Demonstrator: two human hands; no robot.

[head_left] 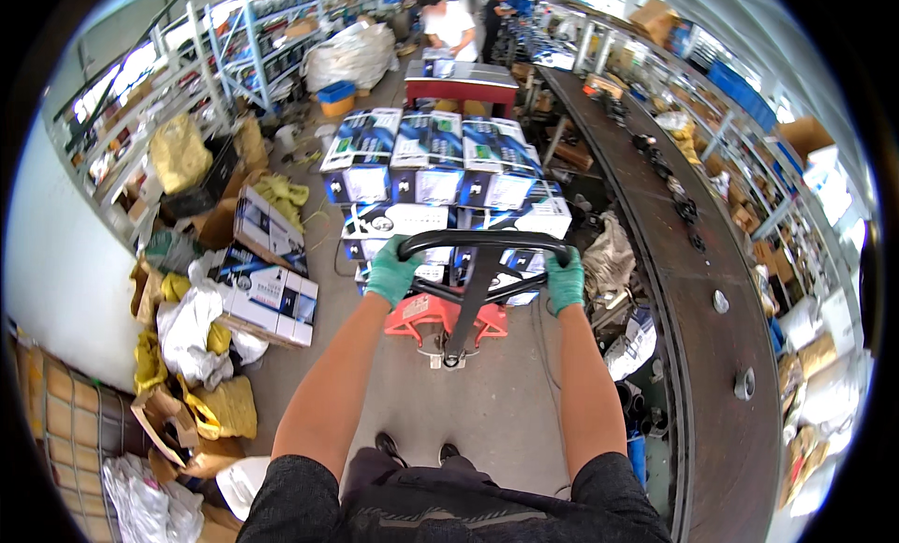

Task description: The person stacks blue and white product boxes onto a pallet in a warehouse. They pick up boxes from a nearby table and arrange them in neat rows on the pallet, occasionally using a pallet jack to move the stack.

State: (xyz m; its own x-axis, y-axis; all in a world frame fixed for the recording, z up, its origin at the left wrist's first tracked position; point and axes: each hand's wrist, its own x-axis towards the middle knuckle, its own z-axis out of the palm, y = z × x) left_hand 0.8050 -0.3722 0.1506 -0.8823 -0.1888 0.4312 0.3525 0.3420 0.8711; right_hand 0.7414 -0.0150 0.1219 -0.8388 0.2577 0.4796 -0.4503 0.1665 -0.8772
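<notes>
Pallet jack handle [482,246] gripped by both hands; floor [487,412] behind open.

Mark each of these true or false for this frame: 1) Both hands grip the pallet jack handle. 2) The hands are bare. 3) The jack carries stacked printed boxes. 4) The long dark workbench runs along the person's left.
1) True: the left hand and right hand both grip the black handle.
2) False: both wear green gloves.
3) True: printed boxes are stacked on the red pallet jack.
4) False: the dark workbench runs along the right; loose cartons and bags lie on the left.
</notes>
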